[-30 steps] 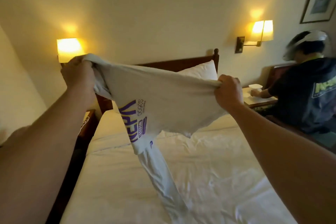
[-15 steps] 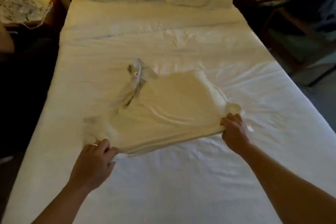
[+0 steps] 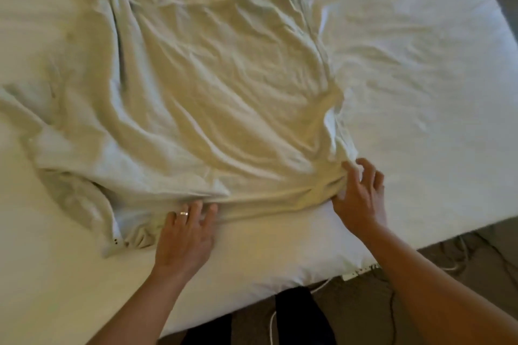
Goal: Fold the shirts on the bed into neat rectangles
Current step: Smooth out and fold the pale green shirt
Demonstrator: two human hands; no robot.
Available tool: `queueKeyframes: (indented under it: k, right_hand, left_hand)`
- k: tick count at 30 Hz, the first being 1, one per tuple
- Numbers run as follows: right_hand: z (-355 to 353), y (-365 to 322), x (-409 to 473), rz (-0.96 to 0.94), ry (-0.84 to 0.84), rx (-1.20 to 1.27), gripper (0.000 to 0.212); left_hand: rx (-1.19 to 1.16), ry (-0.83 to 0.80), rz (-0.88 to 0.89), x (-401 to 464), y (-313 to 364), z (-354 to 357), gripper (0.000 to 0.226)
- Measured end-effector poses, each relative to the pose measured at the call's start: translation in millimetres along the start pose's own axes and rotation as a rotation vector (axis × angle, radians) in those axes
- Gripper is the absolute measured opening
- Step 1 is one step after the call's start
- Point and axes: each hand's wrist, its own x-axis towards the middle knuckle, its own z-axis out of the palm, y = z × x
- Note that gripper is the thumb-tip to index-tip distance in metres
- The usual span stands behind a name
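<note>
Shirt (image 3: 218, 98) now spread flat; both hands released grip.

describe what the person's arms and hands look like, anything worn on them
Both forearms are bare, with no sleeves, watch or gloves in view. The left hand wears a plain metallic band on one finger. The right hand shows no ring or other jewellery.

The shirt (image 3: 224, 98) lies spread on the bed (image 3: 420, 64), with the left hand (image 3: 186, 235) and right hand (image 3: 360, 196) at its near edge
</note>
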Motion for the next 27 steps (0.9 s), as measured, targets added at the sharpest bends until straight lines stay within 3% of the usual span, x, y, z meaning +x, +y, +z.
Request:
queueKeyframes:
  k: [5, 9, 12, 14, 18, 22, 27]
  right_hand:
    - [-5, 20, 19, 0.057, -0.021, 0.142, 0.028]
    - [-19, 44, 15, -0.015, 0.142, 0.044, 0.006]
    - [-21, 69, -3, -0.105, -0.051, -0.112, 0.005]
    - [-21, 71, -8, 0.035, -0.187, 0.058, 0.011]
    - [-21, 54, 15, 0.673, -0.093, 0.655, 0.022]
    - [-27, 48, 24, 0.707, -0.321, 0.642, 0.008]
    - [-27, 57, 12, 0.784, -0.19, 0.757, 0.014]
  left_hand:
    - [0.006, 0.038, 0.02, 44, 36, -9, 0.031]
    - [-0.052, 0.108, 0.069, 51, 50, -7, 0.018]
    - [-0.078, 0.078, 0.097, 47, 56, -6, 0.022]
    - [-0.077, 0.026, 0.086, 46, 60, -6, 0.03]
    - [-0.096, 0.026, 0.08, 48, 63, -11, 0.026]
    - [-0.203, 0.084, 0.104, 45, 62, -13, 0.03]
    - [-0.103, 0.056, 0.145, 39, 59, -7, 0.023]
